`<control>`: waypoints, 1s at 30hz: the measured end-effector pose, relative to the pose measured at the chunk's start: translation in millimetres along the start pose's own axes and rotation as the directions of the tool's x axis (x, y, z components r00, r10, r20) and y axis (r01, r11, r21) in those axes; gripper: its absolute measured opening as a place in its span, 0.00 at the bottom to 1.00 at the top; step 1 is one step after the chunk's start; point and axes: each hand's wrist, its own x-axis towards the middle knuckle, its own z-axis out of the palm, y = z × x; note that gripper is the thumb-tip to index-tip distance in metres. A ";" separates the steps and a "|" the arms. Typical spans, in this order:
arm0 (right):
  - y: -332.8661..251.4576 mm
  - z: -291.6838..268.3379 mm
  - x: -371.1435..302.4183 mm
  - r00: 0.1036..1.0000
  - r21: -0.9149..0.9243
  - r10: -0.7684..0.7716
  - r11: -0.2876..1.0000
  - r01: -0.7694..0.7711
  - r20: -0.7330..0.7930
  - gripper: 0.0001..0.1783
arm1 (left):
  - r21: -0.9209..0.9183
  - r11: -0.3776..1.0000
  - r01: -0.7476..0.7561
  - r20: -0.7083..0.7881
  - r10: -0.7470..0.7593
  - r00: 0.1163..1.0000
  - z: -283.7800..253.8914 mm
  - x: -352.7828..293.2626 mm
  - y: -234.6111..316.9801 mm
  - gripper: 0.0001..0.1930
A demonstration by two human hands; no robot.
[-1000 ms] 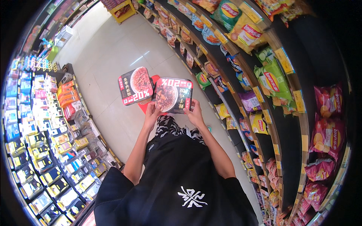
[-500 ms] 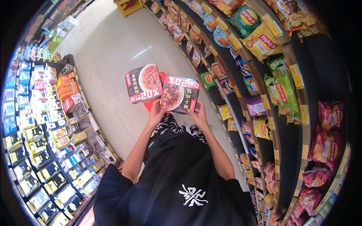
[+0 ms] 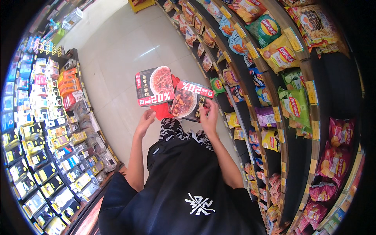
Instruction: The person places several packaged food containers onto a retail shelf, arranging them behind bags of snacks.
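Note:
Two boxed instant meals are in front of me, dark with red-and-white bands and pictured noodle or rice bowls. The left meal box [image 3: 155, 87] lies over a red object [image 3: 163, 112], whose kind is mostly hidden. The right meal box [image 3: 190, 101] is tilted and overlaps the same red object. With my right hand [image 3: 208, 114] I grip the right box by its right edge, fingers bent over its top. My left hand [image 3: 145, 120] is just below the left box, apart from it, its fingers loosely spread and nothing in them.
To my right, tall shelves hold bagged chips [image 3: 279, 53] and other snacks, their edges lined with yellow price tags. On the left stands a display rack [image 3: 43, 152] of small packaged goods. Pale floor tiles [image 3: 113, 58] run between them. A yellow bin [image 3: 141, 4] stands at the far end.
My left hand has let go of the right box's lower left edge and moved left and down. The right box has turned clockwise. My right hand has shifted up along its edge.

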 end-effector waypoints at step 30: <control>-19.4 111.2 52.9 0.909 0.292 0.108 0.926 -0.239 0.402 0.32 | -0.181 0.912 -0.367 -0.353 0.288 0.890 -22.8 40.8 63.5 0.20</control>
